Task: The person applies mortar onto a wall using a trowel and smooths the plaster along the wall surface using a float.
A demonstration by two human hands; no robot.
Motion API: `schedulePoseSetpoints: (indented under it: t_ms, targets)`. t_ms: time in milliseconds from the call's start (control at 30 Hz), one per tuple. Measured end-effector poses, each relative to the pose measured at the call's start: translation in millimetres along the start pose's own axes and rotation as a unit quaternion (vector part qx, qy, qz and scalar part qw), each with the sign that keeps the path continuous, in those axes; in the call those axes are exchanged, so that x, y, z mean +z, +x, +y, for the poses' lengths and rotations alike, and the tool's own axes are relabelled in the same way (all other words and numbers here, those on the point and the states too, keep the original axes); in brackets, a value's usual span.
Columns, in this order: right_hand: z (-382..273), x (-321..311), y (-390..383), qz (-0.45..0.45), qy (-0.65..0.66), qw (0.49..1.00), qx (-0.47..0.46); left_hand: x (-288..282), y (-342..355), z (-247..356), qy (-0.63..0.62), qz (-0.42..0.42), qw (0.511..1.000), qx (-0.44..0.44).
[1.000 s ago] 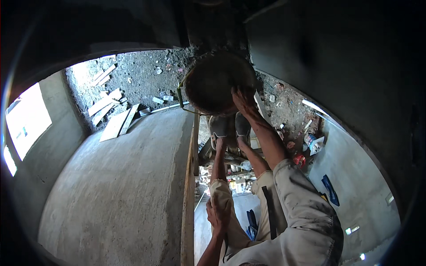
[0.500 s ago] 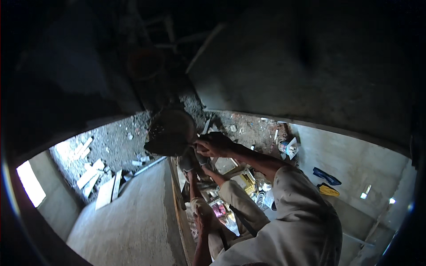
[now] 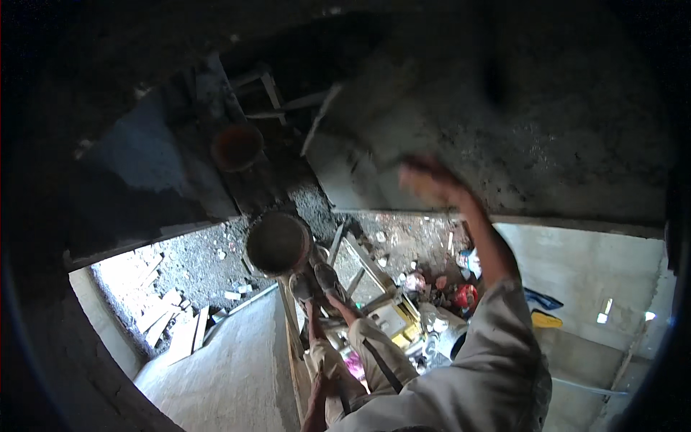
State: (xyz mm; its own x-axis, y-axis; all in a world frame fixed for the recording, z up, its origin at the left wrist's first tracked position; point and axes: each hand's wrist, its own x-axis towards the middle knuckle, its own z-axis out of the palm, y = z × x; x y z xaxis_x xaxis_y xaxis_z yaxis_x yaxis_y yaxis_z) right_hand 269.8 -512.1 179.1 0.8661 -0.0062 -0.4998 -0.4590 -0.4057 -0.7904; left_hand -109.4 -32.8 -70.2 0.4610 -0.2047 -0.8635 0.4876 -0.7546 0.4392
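My right hand (image 3: 432,183) is raised in front of the dark, rough mortar-coated wall (image 3: 533,155), smeared by motion. A dark, blurred trowel shape extends from it to the left; its blade is hard to make out. Low by my thigh, my left hand (image 3: 320,385) rests against the trouser leg, its fingers too small to read. Just beyond my shoes (image 3: 302,286) stands a round pan (image 3: 277,245) with dark grey material in it. Farther off, in shadow, is a second round, reddish pan (image 3: 237,147).
My feet are on a narrow support high above a littered floor. Wooden frame pieces (image 3: 367,263), a yellow item (image 3: 407,335) and red packaging (image 3: 466,295) lie below. Pale boards (image 3: 188,335) lie at left beside a smooth wall (image 3: 223,374). Blue and yellow cloths (image 3: 545,319) are at right.
My right hand has swung up and right with the trowel, away from the pan to the dark wall. The view has shifted, uncovering the pan. My left hand stays low by my leg.
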Motion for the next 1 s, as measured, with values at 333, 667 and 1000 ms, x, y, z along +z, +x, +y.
schedulePoseSetpoints:
  t_ms: [333,667,1000]
  targets:
    - [-111.2,-54.0,-90.0,0.259,-0.4,0.877,-0.061,1.0,-10.2,-7.1,-0.014,-0.018,0.999,-0.037]
    - [244.2,315.2,68.4,-0.006,-0.609,0.777,-0.159,26.7,1.5,4.2,0.009,0.029,0.988,-0.152]
    - [365.9,550.5,176.4,-0.09,-0.517,0.842,-0.12,-1.3,-23.5,-10.3,0.049,0.222,0.95,-0.214]
